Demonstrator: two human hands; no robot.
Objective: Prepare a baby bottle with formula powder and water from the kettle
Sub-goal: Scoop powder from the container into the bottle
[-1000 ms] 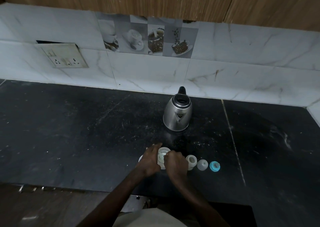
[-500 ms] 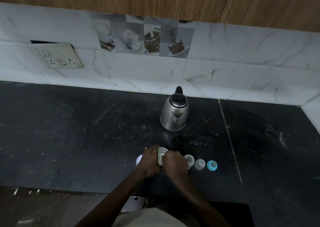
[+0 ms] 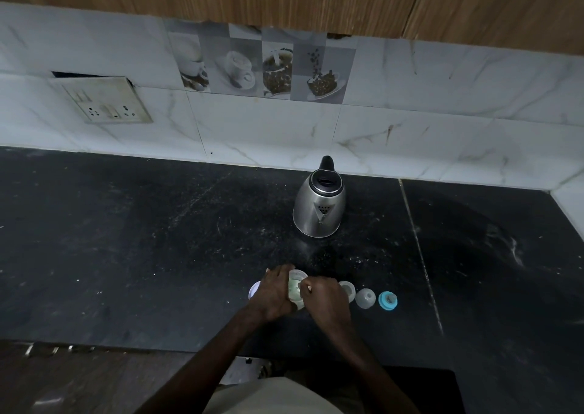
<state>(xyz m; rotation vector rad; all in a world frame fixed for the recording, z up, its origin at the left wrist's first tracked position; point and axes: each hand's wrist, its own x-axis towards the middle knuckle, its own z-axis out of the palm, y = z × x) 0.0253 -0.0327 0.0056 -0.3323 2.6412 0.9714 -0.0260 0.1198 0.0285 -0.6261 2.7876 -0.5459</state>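
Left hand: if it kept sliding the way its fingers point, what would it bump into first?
The left hand already touches the small container; beyond that, probably the kettle, though depth is unclear.

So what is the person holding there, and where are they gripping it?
A small pale container. The left hand wraps its left side and the right hand pinches at its top edge; what that hand grips is too small to tell.

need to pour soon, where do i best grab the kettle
Probably by the black handle at the back of the kettle, on the wall side. The spout faces you, so reach over or around from the right; the steel body offers no other grip.
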